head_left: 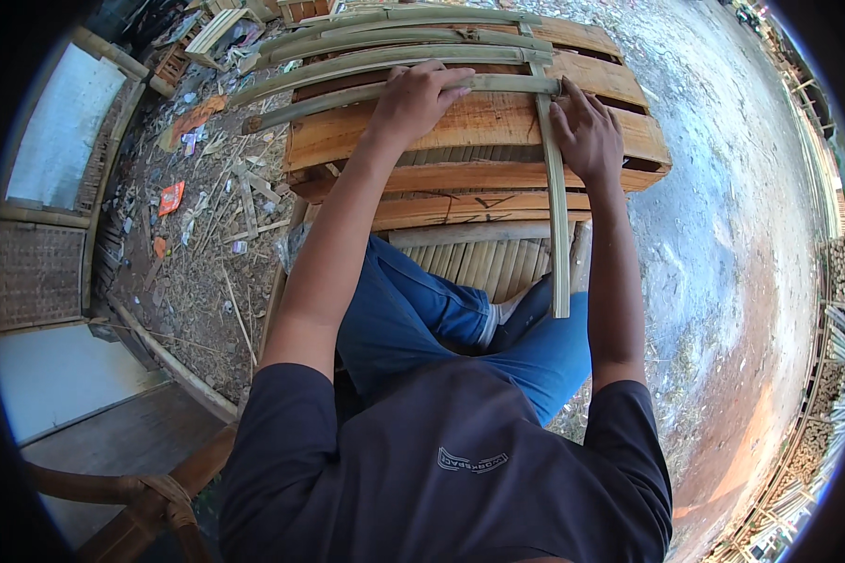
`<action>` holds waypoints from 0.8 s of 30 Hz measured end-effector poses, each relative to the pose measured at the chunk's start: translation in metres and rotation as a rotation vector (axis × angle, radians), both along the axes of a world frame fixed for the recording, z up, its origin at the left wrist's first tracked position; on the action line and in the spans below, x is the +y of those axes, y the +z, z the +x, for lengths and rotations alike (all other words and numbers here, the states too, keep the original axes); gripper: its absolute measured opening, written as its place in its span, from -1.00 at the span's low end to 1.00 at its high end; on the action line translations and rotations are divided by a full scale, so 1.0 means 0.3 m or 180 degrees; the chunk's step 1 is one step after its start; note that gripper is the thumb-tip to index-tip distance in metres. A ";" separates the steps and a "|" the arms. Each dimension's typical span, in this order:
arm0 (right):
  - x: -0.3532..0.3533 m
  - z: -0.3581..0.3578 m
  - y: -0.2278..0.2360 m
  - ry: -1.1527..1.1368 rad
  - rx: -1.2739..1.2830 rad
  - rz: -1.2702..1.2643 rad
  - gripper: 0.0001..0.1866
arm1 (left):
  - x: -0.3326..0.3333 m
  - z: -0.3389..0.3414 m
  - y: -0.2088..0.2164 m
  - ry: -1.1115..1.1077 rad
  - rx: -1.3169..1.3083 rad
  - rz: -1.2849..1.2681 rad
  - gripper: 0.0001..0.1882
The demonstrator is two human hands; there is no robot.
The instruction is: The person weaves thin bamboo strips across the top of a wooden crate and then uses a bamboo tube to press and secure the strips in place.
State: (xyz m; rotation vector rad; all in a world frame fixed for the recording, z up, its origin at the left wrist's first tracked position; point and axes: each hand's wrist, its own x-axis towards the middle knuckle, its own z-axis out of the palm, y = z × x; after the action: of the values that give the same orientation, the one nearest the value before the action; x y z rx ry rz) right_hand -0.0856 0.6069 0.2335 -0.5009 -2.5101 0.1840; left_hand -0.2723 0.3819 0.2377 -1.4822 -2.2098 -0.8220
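left: woven wall panel (38,274) | littered dirt ground (192,324) | right: pale ground (714,272), stacked poles (837,399) at edge | daylight

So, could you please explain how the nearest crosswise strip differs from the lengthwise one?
The crosswise strip runs left to right; the lengthwise strip runs near to far. The crosswise strip overhangs the table at left, the lengthwise strip at the near side. Both are long and narrow.

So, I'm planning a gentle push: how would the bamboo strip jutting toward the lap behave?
The bamboo strip looks narrow, so probably light. It runs straight past the crate, suggesting fair stiffness. Its flat face should make sliding likelier than rolling.
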 end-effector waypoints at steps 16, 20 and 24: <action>-0.002 0.004 -0.003 -0.0051 -0.0043 0.0035 -0.39 | 0.004 -0.001 0.009 -0.0085 -0.0149 -0.0023 -0.68; 0.002 0.005 -0.004 -0.0069 -0.0054 0.0085 -0.39 | 0.009 -0.003 0.013 -0.0090 -0.0216 -0.0084 -0.67; -0.005 -0.006 -0.008 -0.0062 -0.0050 0.0058 -0.40 | -0.005 -0.007 0.019 -0.0054 -0.0230 -0.0124 -0.67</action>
State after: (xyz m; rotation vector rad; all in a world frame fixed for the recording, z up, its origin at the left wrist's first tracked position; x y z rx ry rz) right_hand -0.0876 0.6052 0.2310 -0.5212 -2.5188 0.1500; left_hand -0.2743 0.3804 0.2433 -1.5140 -2.2809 -0.8554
